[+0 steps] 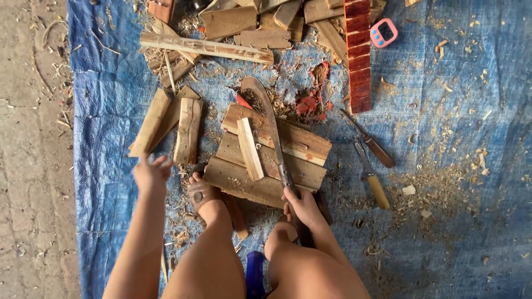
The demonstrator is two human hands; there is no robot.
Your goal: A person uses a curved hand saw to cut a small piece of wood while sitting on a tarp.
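Machete (266, 119), curved, lies across our stacked planks (271, 160) at mid-tarp (471, 221), its handle clenched in our right hand (300, 206). Our left hand (151, 173), fingers spread and grasping nothing, hovers near split billets (188, 130) toward the tarp's left edge.

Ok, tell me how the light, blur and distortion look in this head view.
Head view: soft, even daylight with weak shadows and no glare on the blue tarp. The left hand is slightly smeared by motion, while the right hand on the long curved blade and the wooden boards look sharp. Wide-angle bending shows toward the edges.
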